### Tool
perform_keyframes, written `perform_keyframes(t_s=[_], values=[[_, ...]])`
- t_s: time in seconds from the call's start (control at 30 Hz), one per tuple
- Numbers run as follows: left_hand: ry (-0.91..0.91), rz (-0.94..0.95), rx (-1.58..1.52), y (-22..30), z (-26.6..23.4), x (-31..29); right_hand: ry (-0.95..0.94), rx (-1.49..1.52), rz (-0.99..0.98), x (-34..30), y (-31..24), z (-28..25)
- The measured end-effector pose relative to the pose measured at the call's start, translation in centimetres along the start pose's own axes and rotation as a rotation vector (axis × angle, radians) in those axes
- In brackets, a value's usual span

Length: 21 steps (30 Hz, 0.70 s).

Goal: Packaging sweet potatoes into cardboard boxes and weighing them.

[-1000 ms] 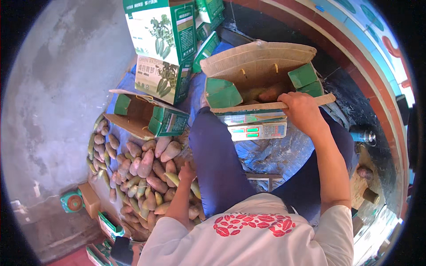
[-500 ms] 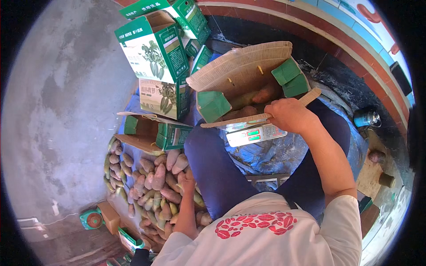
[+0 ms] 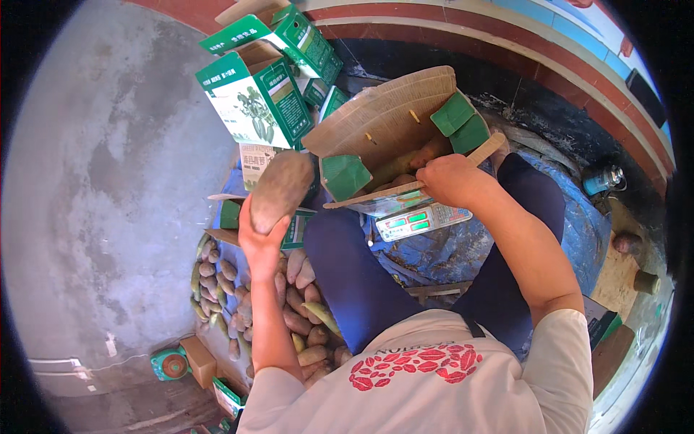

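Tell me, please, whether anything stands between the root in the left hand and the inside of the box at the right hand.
Yes, the green left flap of the box appears between the root and the inside; the middle looks uncovered.

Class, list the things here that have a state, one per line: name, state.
Left hand: gripping root vegetable
Root vegetable: raised
Right hand: gripping near flap of carton
Carton: open, roots inside
Scale: display lit
Root pile: loosely heaped
Stacked box: top open
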<state>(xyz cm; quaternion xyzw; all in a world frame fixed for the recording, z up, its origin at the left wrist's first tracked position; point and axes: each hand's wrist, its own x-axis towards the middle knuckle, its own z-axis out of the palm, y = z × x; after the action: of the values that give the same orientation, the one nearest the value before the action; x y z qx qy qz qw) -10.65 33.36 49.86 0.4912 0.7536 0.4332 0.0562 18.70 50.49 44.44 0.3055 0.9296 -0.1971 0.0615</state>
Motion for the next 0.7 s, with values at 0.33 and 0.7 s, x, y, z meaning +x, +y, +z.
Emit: perform_keyframes(t_s=[0.33,0.7], values=[[-0.513,0.32,0.432,6.4,11.5,4.0,0.051,0.026,-0.003,-0.1,0.0,0.3],[-0.383,0.429,0.459,2.4,12.4,5.1,0.098,0.012,-0.033,0.3,0.2,-0.2]])
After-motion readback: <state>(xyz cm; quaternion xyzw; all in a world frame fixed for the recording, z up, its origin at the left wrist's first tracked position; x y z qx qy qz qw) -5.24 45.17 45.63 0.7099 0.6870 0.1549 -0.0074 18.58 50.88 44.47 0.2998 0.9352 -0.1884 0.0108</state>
